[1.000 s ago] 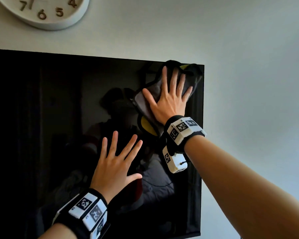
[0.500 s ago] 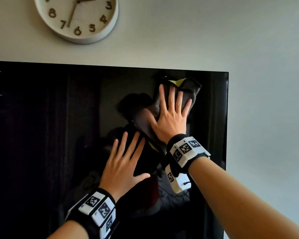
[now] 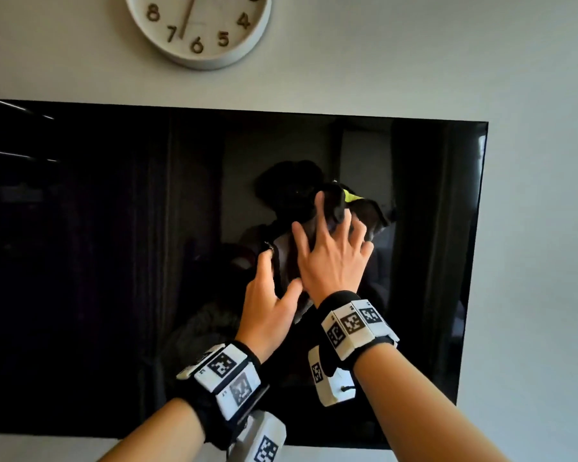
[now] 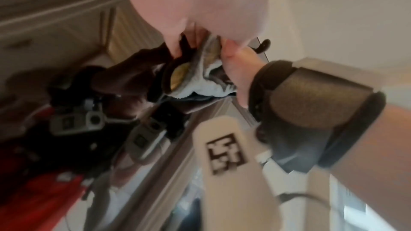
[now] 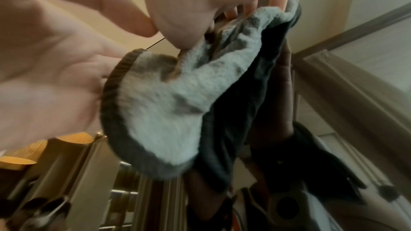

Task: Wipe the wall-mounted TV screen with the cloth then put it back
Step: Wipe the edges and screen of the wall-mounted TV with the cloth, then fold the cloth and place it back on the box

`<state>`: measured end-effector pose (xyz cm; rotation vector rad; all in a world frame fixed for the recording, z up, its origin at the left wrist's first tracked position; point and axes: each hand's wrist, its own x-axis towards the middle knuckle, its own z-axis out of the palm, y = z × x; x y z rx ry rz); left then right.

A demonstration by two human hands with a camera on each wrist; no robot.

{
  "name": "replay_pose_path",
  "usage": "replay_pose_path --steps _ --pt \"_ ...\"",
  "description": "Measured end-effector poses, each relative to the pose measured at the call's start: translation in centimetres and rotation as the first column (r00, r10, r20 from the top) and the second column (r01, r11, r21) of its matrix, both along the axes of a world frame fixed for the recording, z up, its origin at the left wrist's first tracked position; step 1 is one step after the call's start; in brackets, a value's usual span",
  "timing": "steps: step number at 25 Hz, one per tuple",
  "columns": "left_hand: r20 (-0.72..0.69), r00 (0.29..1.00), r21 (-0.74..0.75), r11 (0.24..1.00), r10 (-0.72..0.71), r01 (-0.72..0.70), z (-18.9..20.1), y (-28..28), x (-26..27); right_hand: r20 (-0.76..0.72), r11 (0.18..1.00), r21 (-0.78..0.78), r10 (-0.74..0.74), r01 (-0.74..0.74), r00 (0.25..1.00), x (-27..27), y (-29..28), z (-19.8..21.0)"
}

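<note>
The right hand presses a grey microfibre cloth against the TV screen with fingers spread and bent, partly gathering the fabric. The left hand, fingers relaxed and nearly straight, touches the cloth's lower edge. The cloth sits bunched at the screen's centre-right. Judgement: wiping is under way; how much of the screen is covered cannot be told, and return of the cloth is outstanding. A wall clock hangs above.

Both hands raised, fingers apparently half-curled.
</note>
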<state>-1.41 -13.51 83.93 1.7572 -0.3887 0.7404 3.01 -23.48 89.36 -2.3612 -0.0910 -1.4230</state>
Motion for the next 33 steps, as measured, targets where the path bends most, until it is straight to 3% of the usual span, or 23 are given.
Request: replay_pose_path --steps 3,7,9,11,12,13,15,16,17,19,21,22,24,27,29,31,33 --pt "-0.133 0.986 -0.204 0.976 -0.102 0.073 -1.6 -0.4 -0.5 0.013 0.994 0.039 0.102 -0.102 0.995 -1.5 1.3 -2.6" --pt "-0.186 0.96 -0.195 0.965 -0.211 0.174 -4.1 1.0 -1.4 -0.05 0.903 0.23 0.384 -0.363 0.922 -2.9 0.7 -7.1" --pt "-0.237 0.92 -0.265 0.932 -0.313 0.249 -5.9 2.3 -2.4 0.031 0.75 0.52 0.463 -0.409 0.886 -3.5 -0.3 -10.6" --pt "-0.309 0.847 -0.376 0.874 -0.433 0.309 -7.8 3.7 -3.7 0.082 0.428 0.828 0.547 -0.362 0.833 -5.3 -0.6 -15.2" --pt "-0.344 0.804 -0.419 0.846 -0.484 0.33 -8.6 4.2 -4.4 0.045 0.271 0.921 0.637 -0.279 0.769 -6.6 -0.4 -17.7" --pt "-0.382 0.754 -0.444 0.822 -0.534 0.357 -9.7 4.6 -5.1 0.004 0.138 0.975 0.77 -0.173 0.638 -8.1 -0.1 -20.3" --pt "-0.455 0.677 -0.437 0.807 -0.579 0.397 -12.3 5.4 -5.8 0.064 -0.07 0.997 0.965 0.017 0.253 -10.6 1.1 -24.1" --pt "-0.499 0.663 -0.402 0.826 -0.559 0.394 -13.8 5.9 -6.0 0.112 -0.124 0.99 0.982 0.068 0.153 -11.3 1.4 -25.7" --pt "-0.541 0.669 -0.337 0.86 -0.51 0.383 -15.5 6.6 -6.0 0.109 -0.12 0.989 0.985 0.083 0.132 -11.4 1.4 -27.1" --pt "-0.609 0.718 -0.133 0.936 -0.337 0.327 -19.9 8.4 -5.7 0.026 -0.056 0.99 0.974 0.131 0.224 -10.2 0.7 -30.7" --pt "-0.653 0.742 0.087 0.959 -0.151 0.271 -24.9 10.2 -5.0 -0.089 0.045 0.987 0.954 0.156 0.287 -9.1 -0.9 -34.8" --pt "-0.698 0.714 0.191 0.946 -0.057 0.263 -27.8 10.6 -4.6 -0.129 0.08 0.983 0.942 0.167 0.309 -8.7 -1.8 -37.1" --pt "-0.786 0.614 0.317 0.9 0.073 0.299 -34.4 10.9 -3.6 -0.226 0.155 0.963 0.912 0.222 0.343 -8.2 -3.7 -42.2" --pt "-0.92 0.389 0.106 0.92 -0.054 0.378 -44.7 9.5 -2.5 -0.441 0.306 0.865 0.841 0.398 0.313 -6.9 -6.1 -51.5" --pt "-0.964 0.258 0.016 0.949 -0.069 0.316 -51.2 8.3 -2.2 -0.582 0.433 0.761 0.785 0.484 0.212 -6.5 -7.1 -58.3" --pt "-0.983 0.182 0.04 0.967 -0.007 0.25 -59.2 6.9 -1.8 -0.699 0.568 0.664 0.702 0.486 0.135 -6.3 -7.8 -66.7" --pt "-0.986 0.148 0.104 0.973 0.075 0.204 -66.9 6.4 -0.8 -0.802 0.682 0.564 0.587 0.466 0.111 -6.1 -8.0 -74.4"
